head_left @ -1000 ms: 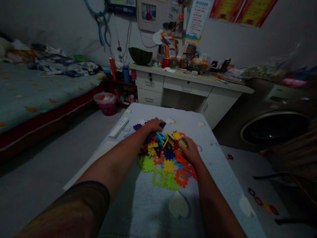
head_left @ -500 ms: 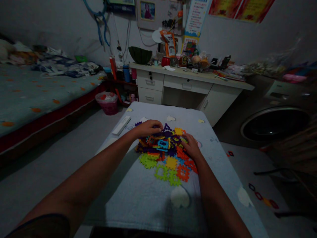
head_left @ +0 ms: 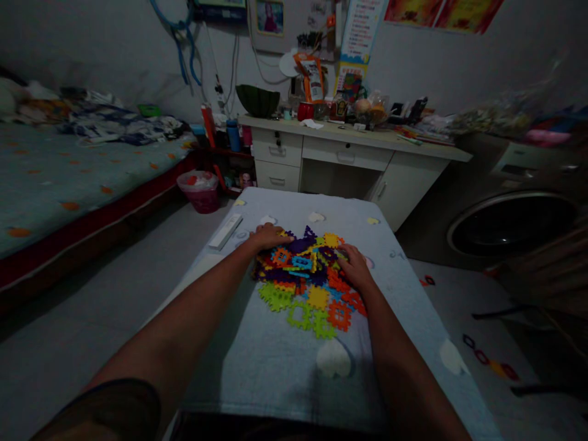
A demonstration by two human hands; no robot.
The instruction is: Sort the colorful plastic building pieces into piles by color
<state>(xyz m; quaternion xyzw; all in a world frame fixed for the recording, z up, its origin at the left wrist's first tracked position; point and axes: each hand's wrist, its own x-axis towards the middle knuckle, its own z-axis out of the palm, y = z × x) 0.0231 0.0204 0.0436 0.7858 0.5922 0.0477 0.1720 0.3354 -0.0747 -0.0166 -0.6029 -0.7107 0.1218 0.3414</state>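
A heap of flat plastic puzzle pieces (head_left: 309, 278) in purple, orange, yellow, green and blue lies on a table covered with a pale cloth (head_left: 275, 361). My left hand (head_left: 269, 237) rests palm down on the heap's far left edge, fingers curved over the purple pieces. My right hand (head_left: 354, 267) lies on the heap's right side, fingers bent onto the pieces. Neither hand has lifted a piece clear of the heap. Green and orange pieces (head_left: 316, 317) lie flat at the near edge.
A white flat bar (head_left: 225, 231) lies on the table's left edge. Behind stand a cluttered white desk (head_left: 349, 153), a pink bin (head_left: 199, 190) and a bed (head_left: 55, 184) at left. A washing machine (head_left: 514, 226) is at right; loose pieces (head_left: 487, 362) lie on the floor.
My left hand has drawn back from the far side of the heap to its left edge, pulling purple pieces inward. The heap is more bunched. My right hand stays on the right side.
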